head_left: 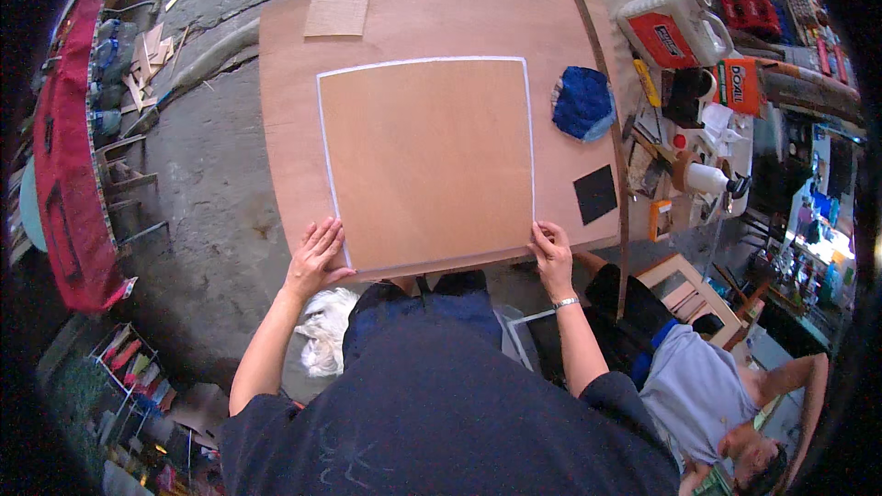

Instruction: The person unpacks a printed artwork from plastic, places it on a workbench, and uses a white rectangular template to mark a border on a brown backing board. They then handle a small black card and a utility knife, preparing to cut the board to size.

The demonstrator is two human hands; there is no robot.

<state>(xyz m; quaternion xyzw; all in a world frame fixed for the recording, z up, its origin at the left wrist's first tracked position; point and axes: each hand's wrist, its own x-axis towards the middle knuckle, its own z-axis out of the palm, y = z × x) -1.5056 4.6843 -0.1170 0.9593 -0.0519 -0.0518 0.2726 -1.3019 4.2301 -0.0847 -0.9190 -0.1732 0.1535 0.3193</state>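
A square wood panel (427,161) with white-edged sides lies flat on a larger plywood tabletop (287,110) in front of me. My left hand (320,253) rests at the panel's near left corner, its fingers stretched out along the edge and its thumb reaching over the corner. On the opposite side, my right hand (552,257) has its bent fingers and thumb closed at the panel's right edge, close to the near corner. The undersides of its fingertips are hidden. Right of the panel lie a crumpled blue cloth (584,103) and a black sheet (595,195) that looks like sandpaper.
A small wood piece (337,10) lies at the tabletop's far left. Along the right stand a white jug (669,26), a spray bottle (715,179) and an orange box (739,85). A long thin strip (606,73) crosses the right edge. Another person (698,386) is at lower right.
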